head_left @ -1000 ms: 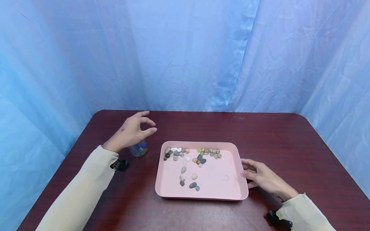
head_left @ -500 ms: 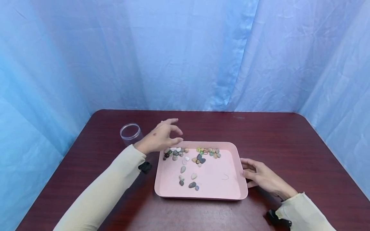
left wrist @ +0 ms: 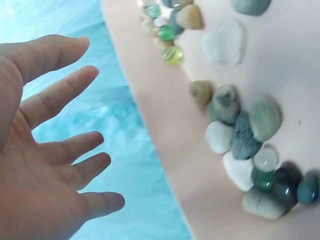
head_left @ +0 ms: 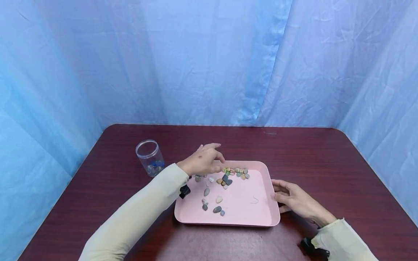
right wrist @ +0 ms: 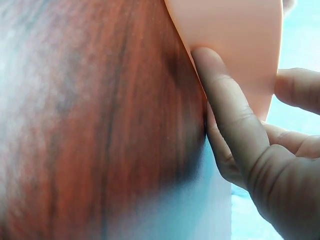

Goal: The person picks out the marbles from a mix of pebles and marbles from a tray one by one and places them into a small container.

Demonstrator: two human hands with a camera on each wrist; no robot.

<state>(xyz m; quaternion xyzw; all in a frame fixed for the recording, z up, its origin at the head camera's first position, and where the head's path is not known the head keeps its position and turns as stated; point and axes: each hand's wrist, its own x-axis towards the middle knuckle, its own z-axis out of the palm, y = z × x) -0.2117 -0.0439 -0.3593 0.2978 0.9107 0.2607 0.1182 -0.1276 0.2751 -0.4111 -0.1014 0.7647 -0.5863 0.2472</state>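
Note:
My left hand [head_left: 204, 161] hovers over the far left part of a pink tray [head_left: 246, 214], its fingers spread and holding nothing. In the left wrist view the same hand [left wrist: 55, 140] is apart from the pebbles [left wrist: 265, 117]. It hides some of them in the head view. Several other pebbles [head_left: 217, 209] lie loose in the tray, with small green and yellow glassy stones [left wrist: 170, 54] at its far side. My right hand [head_left: 295, 201] touches the tray's right wall with extended fingers [right wrist: 232, 110]; its thumb is at the rim.
A clear jar [head_left: 150, 154] without a lid stands left of the tray, with blue and dark pieces at its bottom. The dark red wooden table [head_left: 310, 152] ends at a blue curtain [head_left: 209, 65]. A thin curved mark [head_left: 254, 200] shows on the tray floor.
My left hand has moved right from beside the jar to over the tray, leaving the jar in plain sight. The right hand stays at the tray's right side.

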